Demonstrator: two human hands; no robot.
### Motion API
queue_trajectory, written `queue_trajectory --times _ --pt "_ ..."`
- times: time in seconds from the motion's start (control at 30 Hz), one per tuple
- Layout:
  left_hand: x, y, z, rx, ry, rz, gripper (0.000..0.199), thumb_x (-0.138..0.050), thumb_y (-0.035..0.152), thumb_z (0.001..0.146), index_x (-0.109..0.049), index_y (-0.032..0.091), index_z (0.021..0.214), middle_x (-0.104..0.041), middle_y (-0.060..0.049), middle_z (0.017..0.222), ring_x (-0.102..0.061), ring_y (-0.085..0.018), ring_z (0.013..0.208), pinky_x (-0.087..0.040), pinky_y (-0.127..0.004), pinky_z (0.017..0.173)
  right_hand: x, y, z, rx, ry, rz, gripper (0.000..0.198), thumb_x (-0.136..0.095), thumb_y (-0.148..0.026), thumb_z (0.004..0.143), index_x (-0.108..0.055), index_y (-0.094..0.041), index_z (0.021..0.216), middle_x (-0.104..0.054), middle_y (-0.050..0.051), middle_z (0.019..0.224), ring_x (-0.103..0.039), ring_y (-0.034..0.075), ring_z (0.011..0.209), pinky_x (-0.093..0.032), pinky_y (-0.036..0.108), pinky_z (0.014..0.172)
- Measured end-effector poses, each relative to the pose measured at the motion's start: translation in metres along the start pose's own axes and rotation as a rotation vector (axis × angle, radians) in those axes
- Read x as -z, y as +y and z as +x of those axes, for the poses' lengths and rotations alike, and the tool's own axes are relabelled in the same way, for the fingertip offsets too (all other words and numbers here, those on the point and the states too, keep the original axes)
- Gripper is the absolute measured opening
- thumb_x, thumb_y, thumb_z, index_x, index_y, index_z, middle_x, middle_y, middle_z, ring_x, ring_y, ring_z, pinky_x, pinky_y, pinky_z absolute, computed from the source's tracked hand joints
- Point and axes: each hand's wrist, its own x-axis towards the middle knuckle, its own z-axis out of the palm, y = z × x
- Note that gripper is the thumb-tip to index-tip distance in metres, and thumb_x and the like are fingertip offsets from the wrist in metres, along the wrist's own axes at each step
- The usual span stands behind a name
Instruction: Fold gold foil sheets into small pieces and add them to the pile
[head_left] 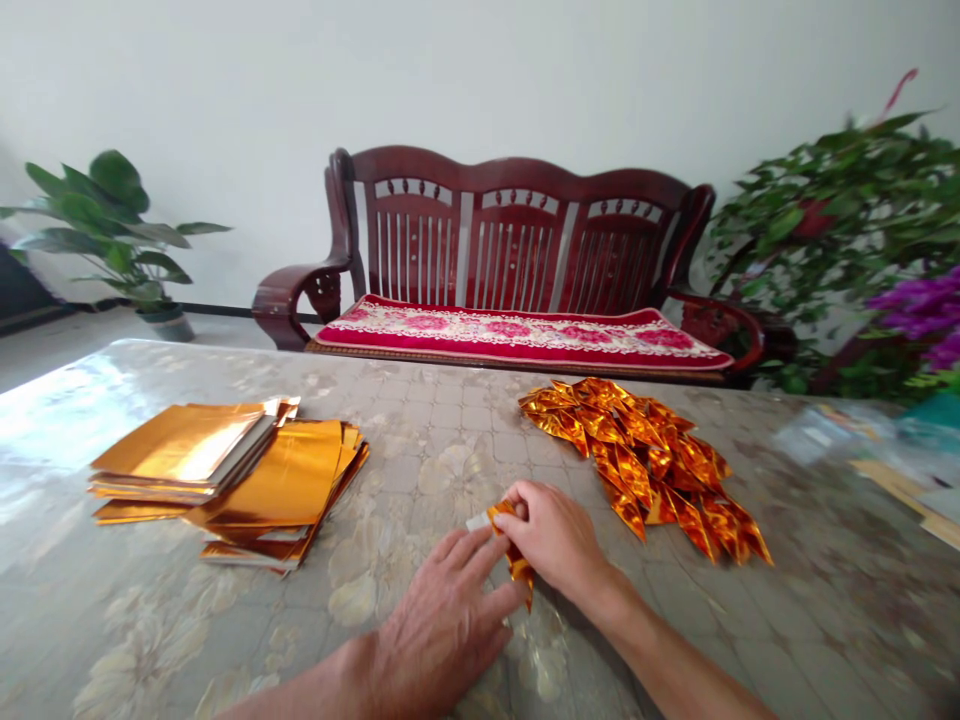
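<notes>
A small piece of folded gold foil paper (520, 566) with a pale edge showing lies between my hands near the front of the table. My right hand (553, 532) pinches its upper end, thumb on top and fingers curled. From the left, my left hand (454, 605) reaches over it and holds it down, its fingers partly covering the paper. To the right, close to my right hand, lies a heap of folded gold foil pieces (660, 460). Flat gold foil sheets (277, 475) are stacked loosely in overlapping piles on the left.
The table (420, 420) has a clear, flower-patterned cover. Clear plastic bags (832, 432) and a strip of cardboard (904, 495) lie at its right edge. Behind it stands a dark wooden bench (510, 225) with a red patterned cushion, between potted plants (124, 230).
</notes>
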Motion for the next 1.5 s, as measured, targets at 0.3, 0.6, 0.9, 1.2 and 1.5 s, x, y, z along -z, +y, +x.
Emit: queue_trajectory --times 0.3,0.6,0.9,1.2,1.5 --pt "-0.003 0.004 -0.004 0.118 -0.009 0.02 0.042 -0.059 0.031 0.092 -0.048 0.031 0.133 -0.046 -0.006 0.144 -0.041 -0.029 0.132 -0.04 -0.048 0.107 -0.009 0.004 -0.004 0.116 0.091 0.033 0.009 -0.061 -0.018 0.082 -0.067 -0.024 0.081 -0.068 -0.001 0.078 -0.059 0.019 0.082 -0.038 0.027 0.07" --pt "0.001 0.003 -0.003 0.178 -0.008 0.012 0.045 -0.061 0.033 0.09 -0.047 0.029 0.132 -0.048 -0.007 0.143 -0.041 -0.03 0.13 -0.037 -0.05 0.107 -0.014 0.006 -0.009 0.301 0.138 0.001 0.013 -0.059 -0.011 0.086 -0.062 -0.022 0.079 -0.064 0.001 0.084 -0.056 0.019 0.087 -0.041 0.029 0.077" --pt "0.008 0.004 -0.002 0.169 -0.009 0.02 0.044 -0.063 0.032 0.088 -0.049 0.029 0.129 -0.05 -0.005 0.14 -0.044 -0.029 0.126 -0.037 -0.051 0.105 -0.015 0.008 -0.011 0.322 0.127 0.0 0.014 -0.059 -0.013 0.09 -0.068 -0.023 0.085 -0.066 0.002 0.089 -0.057 0.02 0.091 -0.042 0.03 0.081" --pt "0.008 0.003 -0.002 0.171 0.013 0.002 0.043 -0.064 0.032 0.086 -0.05 0.03 0.127 -0.049 -0.007 0.142 -0.044 -0.028 0.128 -0.036 -0.049 0.107 -0.015 0.009 -0.011 0.404 0.146 -0.019 0.017 -0.058 -0.012 0.091 -0.07 -0.024 0.087 -0.064 0.002 0.086 -0.056 0.02 0.09 -0.043 0.029 0.08" --pt "0.003 0.003 -0.004 0.198 0.05 0.002 0.045 -0.067 0.032 0.084 -0.052 0.031 0.126 -0.048 -0.008 0.141 -0.045 -0.029 0.127 -0.036 -0.049 0.106 -0.015 0.01 -0.012 0.439 0.147 -0.04 0.019 -0.057 -0.012 0.091 -0.072 -0.025 0.092 -0.063 0.002 0.085 -0.056 0.019 0.089 -0.044 0.029 0.079"
